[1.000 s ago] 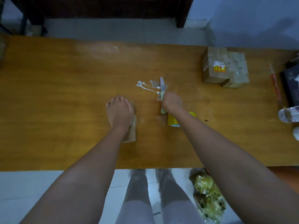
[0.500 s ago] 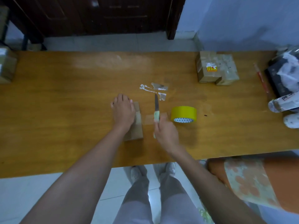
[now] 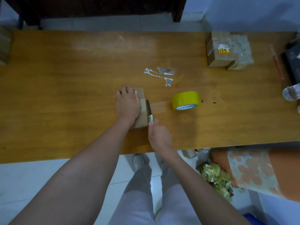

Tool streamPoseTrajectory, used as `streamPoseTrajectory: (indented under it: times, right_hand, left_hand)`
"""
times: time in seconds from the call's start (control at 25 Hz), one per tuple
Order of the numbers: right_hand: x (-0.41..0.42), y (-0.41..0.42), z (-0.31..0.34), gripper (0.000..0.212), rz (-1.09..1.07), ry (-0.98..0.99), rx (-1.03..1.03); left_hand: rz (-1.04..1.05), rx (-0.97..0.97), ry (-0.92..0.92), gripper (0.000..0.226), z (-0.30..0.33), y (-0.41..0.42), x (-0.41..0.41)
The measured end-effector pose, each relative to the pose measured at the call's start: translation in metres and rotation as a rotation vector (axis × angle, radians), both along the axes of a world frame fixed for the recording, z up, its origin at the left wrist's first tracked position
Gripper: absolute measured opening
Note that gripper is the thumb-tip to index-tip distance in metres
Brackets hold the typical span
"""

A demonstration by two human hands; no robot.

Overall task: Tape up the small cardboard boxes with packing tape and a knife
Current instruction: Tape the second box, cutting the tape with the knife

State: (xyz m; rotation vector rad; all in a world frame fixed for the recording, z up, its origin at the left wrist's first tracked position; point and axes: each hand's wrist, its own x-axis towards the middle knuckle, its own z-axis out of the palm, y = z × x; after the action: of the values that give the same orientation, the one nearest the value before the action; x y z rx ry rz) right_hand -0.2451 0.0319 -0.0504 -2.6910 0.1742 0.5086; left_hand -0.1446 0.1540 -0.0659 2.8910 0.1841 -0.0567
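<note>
On the wooden table [image 3: 65, 95] the left hand [image 3: 128, 105] presses flat on the small box [image 3: 141, 109]. The right hand [image 3: 159, 135] grips the knife [image 3: 149, 111] at the box's right edge, seemingly cutting the tape strip from the roll [image 3: 185, 100]; next needs a clean slice.

My left hand [image 3: 128, 105] is covering most of the small box [image 3: 141, 109], so its top is mostly hiding. My right hand [image 3: 159, 135] is wrapping around the knife [image 3: 149, 112] handle, hiding its end. Far right of the box, a clear bottle [image 3: 291, 93] is getting cut off by the edge. The sticker on the taped boxes [image 3: 228, 51] is looking too blurry to read.
</note>
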Motion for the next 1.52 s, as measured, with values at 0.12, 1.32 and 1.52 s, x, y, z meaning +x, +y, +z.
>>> streamPoseTrajectory:
  times: [0.12, 1.32, 1.52]
  right_hand:
    - [-0.002, -0.002, -0.001, 0.032, -0.014, -0.028, -0.015]
    - [0.000, 0.015, -0.010, 0.026, 0.028, -0.038, -0.103]
    - [-0.004, 0.015, -0.013, 0.025, 0.029, -0.004, -0.076]
  left_hand:
    - [-0.007, -0.009, 0.009, 0.043, 0.002, 0.001, 0.000]
    - [0.012, 0.002, 0.041, 0.042, 0.009, 0.016, -0.004]
    - [0.013, 0.004, 0.027, 0.040, 0.010, 0.016, -0.004]
